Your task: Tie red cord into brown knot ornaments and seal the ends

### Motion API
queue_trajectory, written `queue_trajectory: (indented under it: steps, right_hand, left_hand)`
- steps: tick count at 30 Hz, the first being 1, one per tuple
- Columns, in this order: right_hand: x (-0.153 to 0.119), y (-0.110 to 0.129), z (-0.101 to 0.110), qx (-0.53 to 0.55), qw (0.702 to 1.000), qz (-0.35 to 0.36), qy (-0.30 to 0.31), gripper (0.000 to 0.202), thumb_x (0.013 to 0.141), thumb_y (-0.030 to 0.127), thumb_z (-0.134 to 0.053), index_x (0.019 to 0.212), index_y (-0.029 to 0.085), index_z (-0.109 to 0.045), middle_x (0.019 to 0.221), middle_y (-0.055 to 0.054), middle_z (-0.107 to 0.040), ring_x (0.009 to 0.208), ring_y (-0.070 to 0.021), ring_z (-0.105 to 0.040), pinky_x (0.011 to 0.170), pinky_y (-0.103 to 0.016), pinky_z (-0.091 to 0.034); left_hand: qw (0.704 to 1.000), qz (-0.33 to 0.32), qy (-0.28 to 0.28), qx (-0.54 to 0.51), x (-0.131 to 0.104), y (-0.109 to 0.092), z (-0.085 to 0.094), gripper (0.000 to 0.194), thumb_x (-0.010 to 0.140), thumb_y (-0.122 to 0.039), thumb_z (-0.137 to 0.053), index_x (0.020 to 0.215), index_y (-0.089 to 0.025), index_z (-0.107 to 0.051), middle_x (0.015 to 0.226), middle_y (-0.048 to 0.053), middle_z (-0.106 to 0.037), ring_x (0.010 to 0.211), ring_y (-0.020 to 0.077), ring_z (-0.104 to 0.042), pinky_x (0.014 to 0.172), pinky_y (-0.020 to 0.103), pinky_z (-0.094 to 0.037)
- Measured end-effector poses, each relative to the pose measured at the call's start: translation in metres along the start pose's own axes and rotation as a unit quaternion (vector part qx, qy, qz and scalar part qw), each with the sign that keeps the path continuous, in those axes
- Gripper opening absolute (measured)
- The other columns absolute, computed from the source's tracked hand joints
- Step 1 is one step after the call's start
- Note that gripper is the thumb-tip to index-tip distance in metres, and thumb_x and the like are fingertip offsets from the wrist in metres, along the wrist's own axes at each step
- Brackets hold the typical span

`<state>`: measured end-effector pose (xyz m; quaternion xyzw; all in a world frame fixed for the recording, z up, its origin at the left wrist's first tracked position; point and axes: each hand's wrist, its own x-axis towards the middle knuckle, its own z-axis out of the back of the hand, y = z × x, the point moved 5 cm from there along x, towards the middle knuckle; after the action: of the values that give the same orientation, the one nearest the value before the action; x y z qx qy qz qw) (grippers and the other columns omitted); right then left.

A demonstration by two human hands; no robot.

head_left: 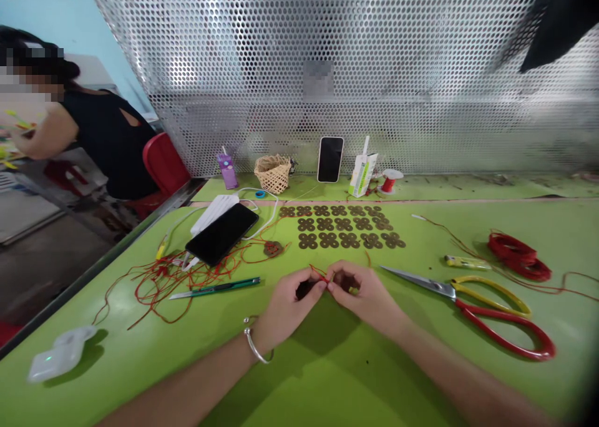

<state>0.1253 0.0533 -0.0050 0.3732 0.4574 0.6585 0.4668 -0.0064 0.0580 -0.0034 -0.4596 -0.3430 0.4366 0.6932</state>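
Observation:
My left hand [292, 299], with a silver bangle [255, 346] on its wrist, pinches a thin red cord [321, 273] between thumb and fingers. Fingertip to fingertip with it, my right hand [360, 296] is closed on the same cord. Both are raised a little over the green table [299, 389]. Behind them lie rows of dark, four-lobed coin-like pieces [337, 240]. A similar dark piece [272, 248] with red cord rests to the left, beside a tangle of red cords [154, 283]. The fingers hide most of the held cord.
Scissors [456, 289] and a red cord bundle [518, 256] lie right; a green knife [219, 288], black phone [222, 233] and white case [60, 355] left. Along the back stand a basket [272, 176], upright phone [330, 160], carton [362, 174] and spool [389, 182]. A person [105, 133] sits far left.

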Motion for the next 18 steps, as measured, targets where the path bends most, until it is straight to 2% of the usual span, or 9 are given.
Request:
queue_trajectory:
  steps: [4, 11, 18]
  right_hand:
    - [0.000, -0.001, -0.003, 0.039, 0.999, -0.003, 0.020, 0.001, 0.078, 0.020, -0.050, 0.078, 0.019, -0.050, 0.061, 0.004, -0.046, 0.056, -0.0102, -0.041, 0.052, -0.023, -0.031]
    - [0.003, -0.010, -0.012, 0.202, 0.977, -0.045, 0.053, 0.011, 0.076, 0.030, -0.048, 0.077, 0.020, -0.045, 0.055, 0.007, -0.040, 0.047, -0.0084, -0.037, 0.047, -0.022, -0.031]
    - [0.003, -0.009, -0.012, 0.184, 0.981, -0.029, 0.059, 0.005, 0.073, 0.024, -0.046, 0.073, 0.020, -0.044, 0.054, 0.007, -0.038, 0.047, -0.0083, -0.036, 0.047, -0.023, -0.027]
  left_hand:
    - [1.000, -0.006, 0.005, -0.002, -0.001, -0.001, -0.001, 0.019, 0.085, -0.031, -0.051, 0.078, -0.016, -0.060, 0.074, -0.001, -0.061, 0.069, 0.0130, -0.053, 0.063, 0.022, -0.039]
    - [1.000, -0.010, 0.000, -0.007, -0.002, 0.001, -0.002, 0.020, 0.086, -0.033, -0.050, 0.081, -0.016, -0.061, 0.076, -0.001, -0.061, 0.069, 0.0126, -0.052, 0.063, 0.023, -0.039]
    - [1.000, -0.008, 0.022, -0.003, -0.002, 0.003, -0.005, 0.019, 0.086, -0.032, -0.051, 0.081, -0.016, -0.060, 0.073, -0.001, -0.059, 0.068, 0.0125, -0.051, 0.063, 0.022, -0.039]
